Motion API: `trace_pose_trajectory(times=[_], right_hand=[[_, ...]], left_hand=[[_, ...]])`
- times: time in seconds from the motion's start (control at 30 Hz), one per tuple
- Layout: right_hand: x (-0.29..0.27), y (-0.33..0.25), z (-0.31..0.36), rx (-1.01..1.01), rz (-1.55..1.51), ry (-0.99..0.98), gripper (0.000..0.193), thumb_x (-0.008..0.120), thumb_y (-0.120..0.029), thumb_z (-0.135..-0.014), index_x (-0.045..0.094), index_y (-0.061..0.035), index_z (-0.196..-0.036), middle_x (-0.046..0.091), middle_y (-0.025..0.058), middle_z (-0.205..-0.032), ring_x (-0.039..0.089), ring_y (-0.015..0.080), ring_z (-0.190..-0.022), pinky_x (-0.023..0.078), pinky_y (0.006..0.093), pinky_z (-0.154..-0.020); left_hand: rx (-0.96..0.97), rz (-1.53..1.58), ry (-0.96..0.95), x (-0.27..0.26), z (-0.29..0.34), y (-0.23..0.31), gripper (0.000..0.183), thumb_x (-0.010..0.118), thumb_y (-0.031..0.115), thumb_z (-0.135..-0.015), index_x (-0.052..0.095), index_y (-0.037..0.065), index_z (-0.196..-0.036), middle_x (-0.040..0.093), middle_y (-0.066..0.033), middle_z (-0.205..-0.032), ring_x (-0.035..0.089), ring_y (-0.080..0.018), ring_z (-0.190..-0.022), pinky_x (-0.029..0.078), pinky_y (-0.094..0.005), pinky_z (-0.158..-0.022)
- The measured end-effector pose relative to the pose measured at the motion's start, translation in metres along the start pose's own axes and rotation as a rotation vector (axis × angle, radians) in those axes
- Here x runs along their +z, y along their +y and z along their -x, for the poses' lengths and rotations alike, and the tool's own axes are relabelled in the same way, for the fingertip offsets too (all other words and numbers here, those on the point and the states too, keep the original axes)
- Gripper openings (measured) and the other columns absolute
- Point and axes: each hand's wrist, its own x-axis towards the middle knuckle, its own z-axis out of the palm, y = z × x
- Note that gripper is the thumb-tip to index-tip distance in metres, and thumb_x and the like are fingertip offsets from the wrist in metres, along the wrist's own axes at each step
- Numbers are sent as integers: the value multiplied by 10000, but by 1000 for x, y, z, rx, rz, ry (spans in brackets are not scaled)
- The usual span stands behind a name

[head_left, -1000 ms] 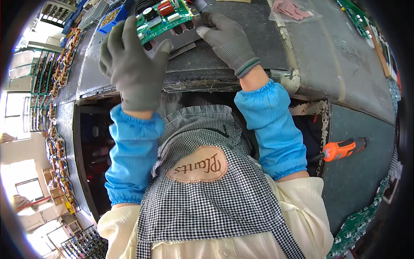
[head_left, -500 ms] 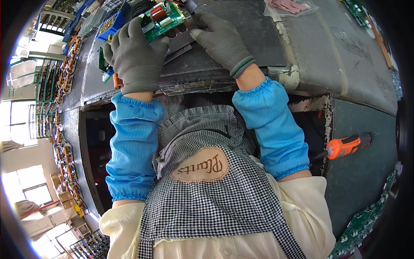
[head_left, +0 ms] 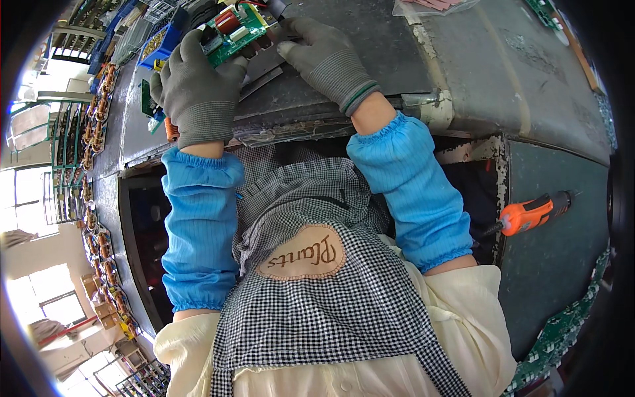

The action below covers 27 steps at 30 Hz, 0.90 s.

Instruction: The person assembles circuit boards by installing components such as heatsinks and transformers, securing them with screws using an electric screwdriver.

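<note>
Head camera: left hand (head_left: pixel 200 89) curls at the circuit board's (head_left: pixel 239 34) left edge, right hand (head_left: pixel 327 61) at its right; whether either pinches, I cannot tell.

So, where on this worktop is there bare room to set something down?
Bare: dark worktop between the right hand and pale seam; grey surface between that seam and the brown strip. Crowded: around the left hand, with circuit board, blue tray and orange coil.

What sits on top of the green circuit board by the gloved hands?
On the green circuit board, a red cylindrical component and a pale block show. The left hand covers part of its left end; anything there is hidden.
</note>
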Motion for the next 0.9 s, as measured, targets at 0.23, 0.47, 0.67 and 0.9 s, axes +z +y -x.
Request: trace_pose_trajectory(times=[0.23, 0.47, 0.67, 0.9], right_hand=[[-2, -3, 0, 27, -19, -23, 478, 687, -290, -933, 638, -72, -1356, 706, 173, -1252, 687, 308, -1158, 540, 413, -1019], [0, -4, 2, 18, -51, 45, 379, 684, -280, -924, 706, -97, -1255, 725, 196, -1163, 706, 341, -1086, 560, 443, -967], [4, -1, -1, 8, -107, 46, 378, 686, -291, -924, 714, -92, -1244, 724, 195, -1174, 705, 345, -1082, 554, 437, -967], [5, -7, -5, -11, -68, 76, 358, 705, -287, -921, 726, -66, -1201, 740, 184, -1133, 713, 334, -1065, 559, 427, -955]], left_hand=[[-15, -21, -12, -1, -1, 1, 758, 841, 487, -755, 532, 199, -1384, 648, -152, -1318, 615, -403, -1233, 485, -539, -1039], [-19, -9, -24, -3, -1, 2, 754, 843, 481, -762, 535, 174, -1377, 643, -155, -1323, 617, -395, -1232, 495, -535, -1031], [-7, 8, -23, -3, 1, 0, 749, 843, 471, -769, 532, 169, -1380, 636, -155, -1332, 607, -393, -1245, 496, -533, -1031], [0, 43, -6, -1, 3, -3, 756, 843, 467, -764, 538, 181, -1394, 637, -144, -1335, 596, -395, -1256, 429, -549, -1097]])
